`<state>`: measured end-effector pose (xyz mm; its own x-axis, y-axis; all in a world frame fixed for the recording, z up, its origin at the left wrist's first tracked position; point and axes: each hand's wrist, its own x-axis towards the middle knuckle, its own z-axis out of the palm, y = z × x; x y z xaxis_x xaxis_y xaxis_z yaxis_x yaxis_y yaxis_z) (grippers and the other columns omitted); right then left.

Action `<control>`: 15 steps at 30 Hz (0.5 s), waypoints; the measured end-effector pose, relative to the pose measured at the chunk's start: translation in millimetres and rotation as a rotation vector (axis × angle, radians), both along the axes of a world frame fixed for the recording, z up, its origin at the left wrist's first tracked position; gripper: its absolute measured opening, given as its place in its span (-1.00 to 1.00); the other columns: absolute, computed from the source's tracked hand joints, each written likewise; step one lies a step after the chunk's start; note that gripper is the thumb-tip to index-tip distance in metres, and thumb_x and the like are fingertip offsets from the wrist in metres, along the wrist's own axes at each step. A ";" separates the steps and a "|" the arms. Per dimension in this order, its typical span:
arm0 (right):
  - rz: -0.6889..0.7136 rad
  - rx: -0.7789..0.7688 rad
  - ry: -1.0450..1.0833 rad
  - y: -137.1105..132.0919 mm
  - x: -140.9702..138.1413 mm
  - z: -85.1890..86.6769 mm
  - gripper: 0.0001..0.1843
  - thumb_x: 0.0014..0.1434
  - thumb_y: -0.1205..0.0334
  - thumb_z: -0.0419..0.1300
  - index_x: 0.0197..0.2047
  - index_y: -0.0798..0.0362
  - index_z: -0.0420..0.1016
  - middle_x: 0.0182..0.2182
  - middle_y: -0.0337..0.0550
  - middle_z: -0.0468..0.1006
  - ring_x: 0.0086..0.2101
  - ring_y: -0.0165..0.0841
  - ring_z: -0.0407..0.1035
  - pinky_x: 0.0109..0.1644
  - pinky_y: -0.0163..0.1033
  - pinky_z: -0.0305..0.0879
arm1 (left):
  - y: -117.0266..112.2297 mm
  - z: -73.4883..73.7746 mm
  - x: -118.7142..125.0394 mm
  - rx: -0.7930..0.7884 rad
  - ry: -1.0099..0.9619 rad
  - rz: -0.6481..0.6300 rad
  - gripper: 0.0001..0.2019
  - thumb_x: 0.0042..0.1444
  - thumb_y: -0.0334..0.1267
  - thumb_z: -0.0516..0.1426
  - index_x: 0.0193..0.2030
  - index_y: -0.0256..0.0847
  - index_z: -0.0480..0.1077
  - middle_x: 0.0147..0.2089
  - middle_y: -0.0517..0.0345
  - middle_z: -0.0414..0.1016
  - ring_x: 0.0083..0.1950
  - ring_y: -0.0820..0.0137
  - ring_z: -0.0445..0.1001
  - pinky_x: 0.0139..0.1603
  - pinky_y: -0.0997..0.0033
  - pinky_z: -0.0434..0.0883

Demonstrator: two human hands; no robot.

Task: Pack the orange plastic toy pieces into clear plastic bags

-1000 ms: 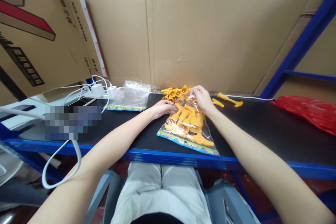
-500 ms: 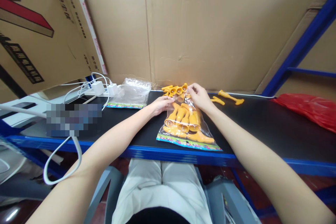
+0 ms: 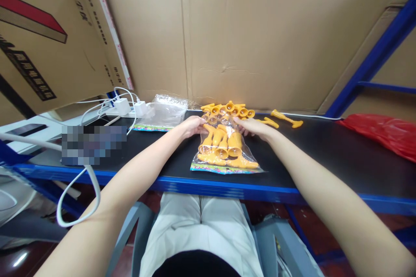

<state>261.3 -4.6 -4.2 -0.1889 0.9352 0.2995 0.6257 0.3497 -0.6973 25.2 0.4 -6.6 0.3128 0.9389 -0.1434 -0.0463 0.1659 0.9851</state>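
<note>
A clear plastic bag (image 3: 224, 149) with a colourful printed bottom edge lies on the black shelf top (image 3: 325, 156), filled with several orange trumpet-shaped toys. My left hand (image 3: 191, 124) pinches the bag's upper left corner. My right hand (image 3: 255, 126) grips the upper right corner, fingers closed on the plastic. Just beyond the bag's mouth sits a loose row of orange toys (image 3: 227, 109), and two more orange pieces (image 3: 286, 118) lie to the right of my right hand.
A stack of empty clear bags (image 3: 162, 114) lies at the left, beside white chargers and cables (image 3: 121, 107). A red plastic bag (image 3: 383, 134) rests at the right. Cardboard sheets wall the back; a blue shelf frame (image 3: 373, 58) rises at right.
My right hand has dropped from the loose toys to the bag's upper right corner. Both hands have pulled the bag flatter and squarer to the shelf edge.
</note>
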 end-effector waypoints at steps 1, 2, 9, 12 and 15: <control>0.049 -0.058 0.015 -1.4 -0.7 -1.0 -0.58 0.03 -0.11 0.06 -0.64 0.03 0.30 -0.74 -0.19 0.30 -0.62 -0.39 0.20 -0.50 -0.25 0.14 | -0.9 0.0 -0.2 -0.006 0.004 -0.037 -0.91 0.09 -0.45 0.04 -0.39 -0.39 0.35 -0.45 0.01 0.48 -0.48 0.43 0.48 -0.37 0.42 0.45; 0.068 -0.125 0.017 -2.8 -1.7 -1.7 -0.59 0.02 -0.11 0.07 -0.61 0.04 0.32 -0.72 -0.19 0.32 -0.61 -0.40 0.21 -0.50 -0.26 0.15 | -2.0 0.0 -0.2 -0.009 0.009 -0.077 -0.91 0.07 -0.40 0.08 -0.35 -0.41 0.36 -0.44 0.01 0.48 -0.50 0.46 0.46 -0.39 0.46 0.45; -0.014 -0.437 0.251 -5.9 -7.9 1.0 -0.81 0.06 0.21 0.09 -0.53 0.10 0.33 -0.62 -0.21 0.37 -0.60 -0.48 0.23 -0.51 -0.32 0.17 | -6.7 -0.7 3.6 -0.007 -0.004 -0.081 -0.89 -0.07 -0.59 0.14 -0.38 -0.40 0.36 -0.46 0.09 0.46 -0.48 0.51 0.46 -0.41 0.55 0.41; -0.030 -0.512 0.388 -6.9 -7.4 4.6 -0.80 0.10 0.30 0.05 -0.54 0.11 0.28 -0.64 -0.24 0.34 -0.61 -0.49 0.24 -0.49 -0.33 0.22 | -3.8 0.5 2.9 -0.031 -0.041 -0.021 -0.86 -0.07 -0.63 0.11 -0.38 -0.38 0.33 -0.48 0.11 0.45 -0.48 0.49 0.46 -0.45 0.55 0.41; 0.014 -0.601 0.493 -9.2 -6.7 7.9 -0.76 0.14 0.32 0.00 -0.55 0.10 0.24 -0.65 -0.25 0.32 -0.61 -0.49 0.26 -0.47 -0.33 0.27 | 0.1 0.9 0.7 -0.052 -0.097 -0.004 -0.81 -0.09 -0.65 0.09 -0.35 -0.36 0.30 -0.48 0.14 0.44 -0.50 0.49 0.45 -0.50 0.56 0.40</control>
